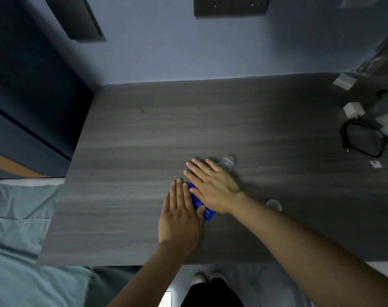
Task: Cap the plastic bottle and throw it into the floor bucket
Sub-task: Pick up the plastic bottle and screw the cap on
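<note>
Near surface (pixel 144 134) edge: plastic bottle (pixel 227 162) lying flat, light and crushable; left hand (pixel 179 220) and right hand (pixel 210 187) pressing, fingers flat, together; better gripped mid-body.

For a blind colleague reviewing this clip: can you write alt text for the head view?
Both hands, left hand and right hand, press flat on a plastic bottle lying on a grey wooden desk. A small clear cap sits nearby, right.
</note>
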The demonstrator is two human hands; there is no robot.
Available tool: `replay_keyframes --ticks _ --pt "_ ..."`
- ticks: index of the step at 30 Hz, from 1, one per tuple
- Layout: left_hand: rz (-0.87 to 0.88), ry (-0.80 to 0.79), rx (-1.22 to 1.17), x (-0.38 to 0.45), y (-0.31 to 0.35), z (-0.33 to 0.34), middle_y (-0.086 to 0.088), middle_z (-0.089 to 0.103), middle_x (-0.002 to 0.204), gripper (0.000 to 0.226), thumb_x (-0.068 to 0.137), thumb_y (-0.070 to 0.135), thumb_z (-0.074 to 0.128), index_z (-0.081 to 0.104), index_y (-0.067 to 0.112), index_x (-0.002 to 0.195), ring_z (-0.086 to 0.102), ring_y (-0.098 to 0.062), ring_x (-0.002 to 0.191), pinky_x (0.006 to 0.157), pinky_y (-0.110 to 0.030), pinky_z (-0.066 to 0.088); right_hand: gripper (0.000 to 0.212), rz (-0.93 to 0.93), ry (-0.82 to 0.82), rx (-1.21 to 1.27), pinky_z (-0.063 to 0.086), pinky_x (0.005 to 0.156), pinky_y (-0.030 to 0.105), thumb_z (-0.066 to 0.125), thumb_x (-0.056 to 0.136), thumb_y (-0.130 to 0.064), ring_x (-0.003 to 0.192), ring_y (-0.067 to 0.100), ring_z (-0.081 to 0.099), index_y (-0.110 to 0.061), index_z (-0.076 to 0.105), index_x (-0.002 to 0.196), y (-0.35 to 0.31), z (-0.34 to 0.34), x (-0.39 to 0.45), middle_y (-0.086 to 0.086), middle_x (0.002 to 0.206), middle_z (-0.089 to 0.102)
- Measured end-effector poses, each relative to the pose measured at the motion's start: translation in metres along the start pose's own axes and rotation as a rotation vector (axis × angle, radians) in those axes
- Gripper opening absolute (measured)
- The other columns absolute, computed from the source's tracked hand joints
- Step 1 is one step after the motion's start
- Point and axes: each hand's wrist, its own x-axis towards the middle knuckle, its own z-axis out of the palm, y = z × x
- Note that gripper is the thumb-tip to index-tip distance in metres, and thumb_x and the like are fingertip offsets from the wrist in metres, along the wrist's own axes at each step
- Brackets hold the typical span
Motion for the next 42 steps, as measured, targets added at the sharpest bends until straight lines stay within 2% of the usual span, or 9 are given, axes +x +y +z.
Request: replay_keyframes --ticks 11,16,19,21,25,31,35,38,42 --pt "0.1 -0.019 0.075 -0.003 -0.003 0.001 -0.014 -0.03 0.144 0.068 0.09 0.05 -0.003 -0.025 0.003 0.134 -0.028 -0.026 0.136 0.114 -0.038 -0.012 0.057 -0.088 -0.033 -0.031 0.0 0.118 0.041 0.011 0.094 -0.043 0.146 0.019 -0.003 -0.02 0.005 0.146 0.016 -0.004 0.001 0.002 0.158 0.003" --pt "0.083 -0.003 0.095 -0.003 -0.002 -0.013 -0.022 0.012 0.153 0.073 0.088 0.047 0.006 0.014 -0.003 0.142 0.015 -0.03 0.144 0.117 -0.042 0.02 0.059 -0.072 -0.02 -0.019 0.0 0.118 0.041 0.006 0.093 -0.045 0.145 0.019 -0.005 -0.019 -0.001 0.146 0.018 0.004 0.005 0.002 0.158 -0.001" --pt "0.127 -0.035 0.088 -0.008 -0.006 -0.019 -0.016 0.057 0.132 0.069 0.087 0.047 0.02 0.055 0.001 0.124 0.054 -0.026 0.123 0.097 -0.04 0.05 0.06 -0.069 -0.017 0.007 -0.001 0.118 0.041 0.005 0.093 -0.045 0.145 0.018 -0.007 -0.018 -0.003 0.145 0.015 0.002 0.001 0.003 0.158 -0.003" --pt "0.132 -0.046 0.122 -0.012 -0.008 -0.019 -0.019 0.048 0.139 0.074 0.091 0.047 0.006 0.047 0.0 0.13 0.044 -0.027 0.131 0.104 -0.041 0.043 0.06 -0.054 -0.012 0.018 -0.001 0.118 0.041 0.006 0.093 -0.045 0.145 0.018 -0.008 -0.017 -0.004 0.145 0.011 0.005 -0.003 0.003 0.158 -0.004" --pt "0.156 -0.103 0.16 -0.005 -0.009 -0.004 -0.017 -0.031 0.143 0.073 0.082 0.053 -0.01 -0.027 0.003 0.133 -0.031 -0.027 0.132 0.113 -0.039 -0.015 0.06 -0.015 0.011 -0.005 -0.002 0.118 0.043 0.008 0.094 -0.044 0.145 0.021 -0.007 -0.017 -0.004 0.145 0.006 0.01 -0.004 0.004 0.158 -0.004" --pt "0.155 -0.08 0.089 -0.003 -0.011 -0.009 -0.011 -0.024 0.152 0.066 0.091 0.051 0.003 -0.025 0.008 0.133 -0.032 -0.023 0.133 0.11 -0.036 -0.019 0.059 0.041 0.046 0.152 0.006 0.118 0.033 0.011 0.095 -0.042 0.145 0.015 -0.001 -0.013 0.001 0.146 0.005 0.005 -0.004 0.004 0.158 0.005" --pt "0.099 -0.017 -0.237 0.003 -0.001 -0.019 -0.009 0.017 0.157 0.065 0.094 0.042 0.033 0.009 0.01 0.146 0.008 -0.021 0.146 0.119 -0.03 0.007 0.053 0.146 0.167 0.34 0.027 0.112 0.028 0.034 0.094 -0.019 0.141 0.014 0.027 -0.014 0.019 0.145 0.004 0.003 -0.005 0.004 0.153 0.029" --pt "0.063 0.055 -0.337 0.017 0.0 -0.028 -0.005 0.047 0.136 0.055 0.087 0.043 0.05 0.036 0.016 0.134 0.04 -0.02 0.124 0.107 -0.032 0.035 0.064 0.181 0.213 0.462 0.033 0.108 0.029 0.052 0.081 -0.006 0.134 0.017 0.039 -0.017 0.03 0.141 0.003 0.003 -0.012 0.003 0.147 0.041" --pt "0.044 -0.071 -0.394 0.034 0.004 -0.038 -0.005 0.056 0.118 0.059 0.076 0.046 0.064 0.043 0.019 0.125 0.054 -0.023 0.107 0.089 -0.038 0.05 0.056 0.229 0.33 0.543 0.043 0.095 0.031 0.046 0.08 0.001 0.12 0.019 0.052 -0.017 0.044 0.132 0.002 0.002 -0.017 0.003 0.132 0.055"
